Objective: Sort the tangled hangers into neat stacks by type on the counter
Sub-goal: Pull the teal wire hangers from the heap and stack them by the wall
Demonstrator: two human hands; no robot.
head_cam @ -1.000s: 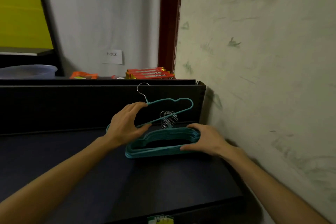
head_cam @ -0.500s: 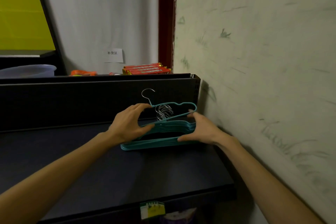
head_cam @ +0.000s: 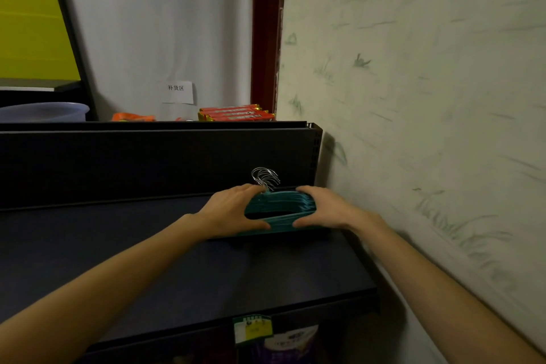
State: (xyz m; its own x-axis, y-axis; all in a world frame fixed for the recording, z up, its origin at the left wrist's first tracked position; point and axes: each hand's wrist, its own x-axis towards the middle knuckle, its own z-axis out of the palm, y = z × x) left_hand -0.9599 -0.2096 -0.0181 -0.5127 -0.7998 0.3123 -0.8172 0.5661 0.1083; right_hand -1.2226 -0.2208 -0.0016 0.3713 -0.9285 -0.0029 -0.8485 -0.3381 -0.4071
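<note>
Shelf (head_cam: 177,260): hangers (head_cam: 279,205) between hands.

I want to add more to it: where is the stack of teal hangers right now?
In the head view, the stack of teal hangers with metal hooks lies at the dark shelf's far right, between left hand and right hand.

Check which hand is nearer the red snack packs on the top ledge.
Left, marginally. The left hand sits below the red snack packs, the right hand further right; both grip the teal hanger stack.

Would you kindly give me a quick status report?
Left hand and right hand clasp teal hanger stack on dark shelf. Nothing obstructing.
</note>
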